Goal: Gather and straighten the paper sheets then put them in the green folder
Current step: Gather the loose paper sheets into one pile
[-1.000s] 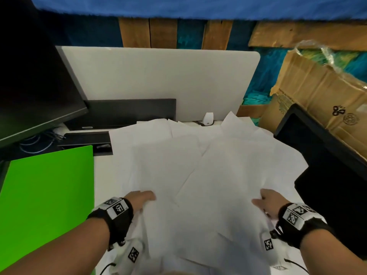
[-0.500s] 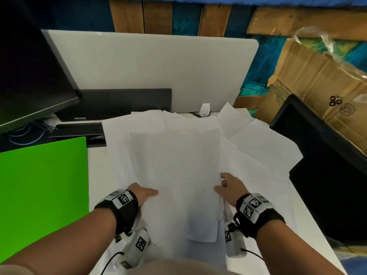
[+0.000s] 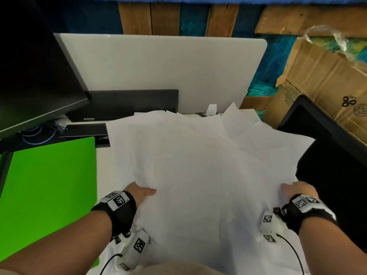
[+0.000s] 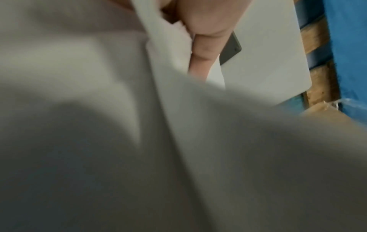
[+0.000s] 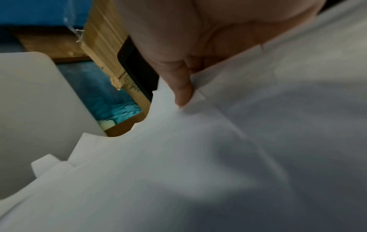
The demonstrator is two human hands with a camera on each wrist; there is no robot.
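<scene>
Here your left hand [image 3: 140,193] pinches the near left edge of the sheets [image 3: 198,165], thumb on top and fingers underneath. Your right hand [image 3: 296,190] seems to grip the near right edge likewise, though blur hides most of it. The sheets fan out across the centre of the frame, long axes running away from you. The folder [image 3: 49,185] lies shut at lower left on the desk [image 3: 103,175], nearer your left hand.
</scene>
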